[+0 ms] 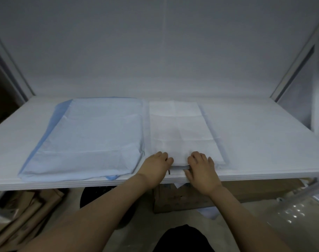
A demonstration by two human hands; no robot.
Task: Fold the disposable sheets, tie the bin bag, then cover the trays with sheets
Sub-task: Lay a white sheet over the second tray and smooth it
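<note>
- White sheet (178,128) is laid folded on the table (264,139), approx. mid-width. Its long axis runs front-to-back, from the table's front edge toward the back edge.
- The near short end of the sheet is met by both hands, just inside the front edge.
- L hand (156,167): knuckles up, fingers curled onto the near-left part of that end. It is judged to be gripping the sheet, though the thumb is hidden.
- R hand (201,168): fingers are bent over the top layer with the thumb seen below the edge, so the near end is pinched.
- A grey strip of layer edge is seen between the two hands, which suggests several plies are held.
- Key relation: the rest of the sheet lies straight ahead of both hands, away from the body. A fold would prob. be carried forward along the long axis, near end to far end.
- The hands are approx. equally near; neither is favoured.
- Blue sheet (93,135) is laid just beside it toward the table's left edge. Whether the two touch can't be told.
- The table's right half is left bare for stacking.
- Risk, as judged: thin plies may slip apart if they are lifted unevenly.
</note>
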